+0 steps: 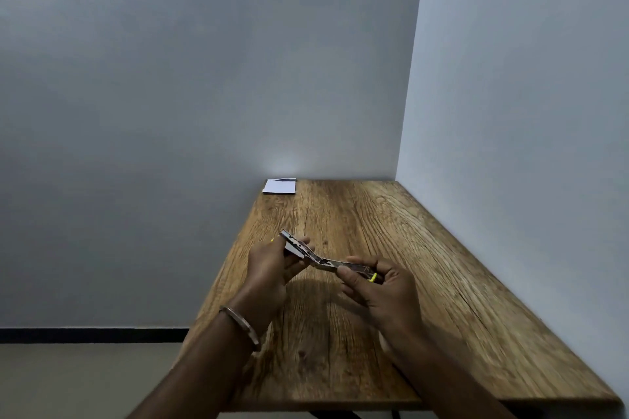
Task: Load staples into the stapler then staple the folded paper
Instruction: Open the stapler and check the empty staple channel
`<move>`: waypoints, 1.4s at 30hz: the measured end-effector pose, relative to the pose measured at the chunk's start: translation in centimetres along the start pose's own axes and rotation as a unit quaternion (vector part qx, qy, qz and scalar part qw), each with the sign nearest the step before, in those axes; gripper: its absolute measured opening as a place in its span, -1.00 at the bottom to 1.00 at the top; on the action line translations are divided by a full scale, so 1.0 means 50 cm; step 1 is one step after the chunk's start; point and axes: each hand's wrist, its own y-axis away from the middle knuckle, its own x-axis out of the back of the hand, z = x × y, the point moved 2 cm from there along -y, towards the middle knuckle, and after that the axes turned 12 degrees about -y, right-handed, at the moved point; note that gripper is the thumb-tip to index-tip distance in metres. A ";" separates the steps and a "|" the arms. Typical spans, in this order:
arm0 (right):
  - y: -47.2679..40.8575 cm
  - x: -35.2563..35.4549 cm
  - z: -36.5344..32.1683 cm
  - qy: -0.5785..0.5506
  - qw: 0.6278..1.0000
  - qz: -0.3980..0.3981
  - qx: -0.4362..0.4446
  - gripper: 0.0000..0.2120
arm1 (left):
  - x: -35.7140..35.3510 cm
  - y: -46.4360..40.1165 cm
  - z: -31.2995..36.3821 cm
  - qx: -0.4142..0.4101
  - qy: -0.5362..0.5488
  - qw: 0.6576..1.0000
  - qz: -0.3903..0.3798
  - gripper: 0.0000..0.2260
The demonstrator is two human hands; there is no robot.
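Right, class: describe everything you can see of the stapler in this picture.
The stapler is small, silvery metal with yellow plastic accents. It is swung wide open at its hinge, forming a shallow bend. The left hand grips one half, the right hand pinches the other by the yellow end. It is held above the wooden table, not touching it. Staples inside cannot be made out.

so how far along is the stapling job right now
Done: the stapler is off the table and swung open, the left hand on one half and the right hand on the other. In hand: the loading step; whether staples are in yet cannot be told. Left: closing it and stapling the folded paper, untouched at the table's far corner.
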 end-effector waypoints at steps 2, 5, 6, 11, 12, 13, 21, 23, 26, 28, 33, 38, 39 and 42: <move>0.002 -0.001 0.003 0.017 1.000 0.008 -0.014 -0.86 | 0.004 -0.005 -0.002 0.050 0.056 0.997 -0.007 -0.79; 0.006 -0.003 0.002 0.056 0.998 0.012 -0.030 -0.83 | 0.004 -0.009 -0.007 0.081 0.072 0.994 -0.014 -0.81; 0.007 -0.004 0.002 0.067 0.997 0.010 -0.032 -0.81 | 0.004 -0.009 -0.010 0.086 0.074 0.993 -0.016 -0.80; 0.005 -0.009 0.003 0.012 0.999 0.032 -0.035 -0.80 | -0.009 -0.004 -0.012 0.106 0.105 0.988 -0.031 -0.67; 0.005 -0.011 0.002 -0.003 0.999 0.036 -0.037 -0.80 | -0.015 0.000 -0.014 0.107 0.108 0.988 -0.042 -0.64; 0.004 -0.014 0.003 -0.009 0.998 0.038 -0.039 -0.80 | -0.022 0.005 -0.019 0.106 0.099 0.988 -0.056 -0.62; 0.015 -0.031 0.007 0.093 0.995 -0.035 -0.022 -0.73 | -0.050 0.009 -0.033 0.126 0.031 0.986 -0.102 -0.68; 0.021 -0.034 0.003 0.116 0.990 -0.076 -0.003 -0.78 | -0.044 0.004 -0.027 0.144 0.038 0.978 -0.144 -0.69; 0.007 -0.032 -0.003 0.175 0.980 -0.078 0.050 -0.91 | -0.032 -0.003 -0.025 0.150 0.024 0.966 -0.207 -0.72; -0.020 -0.033 -0.004 0.202 0.974 -0.063 0.076 -0.90 | -0.028 -0.005 -0.026 0.150 0.007 0.959 -0.240 -0.77; -0.085 -0.047 -0.002 0.262 0.955 -0.012 0.138 -0.85 | -0.029 0.002 -0.024 0.165 -0.014 0.946 -0.280 -0.78; -0.107 -0.064 0.010 0.318 0.932 -0.027 0.171 -0.83 | -0.031 0.008 -0.020 0.163 -0.033 0.944 -0.285 -0.76; -0.109 -0.067 0.013 0.323 0.930 -0.027 0.172 -0.83 | -0.030 0.007 -0.020 0.162 -0.035 0.945 -0.282 -0.76; -0.112 -0.070 0.015 0.324 0.931 -0.025 0.165 -0.87 | -0.028 0.006 -0.020 0.161 -0.044 0.946 -0.277 -0.77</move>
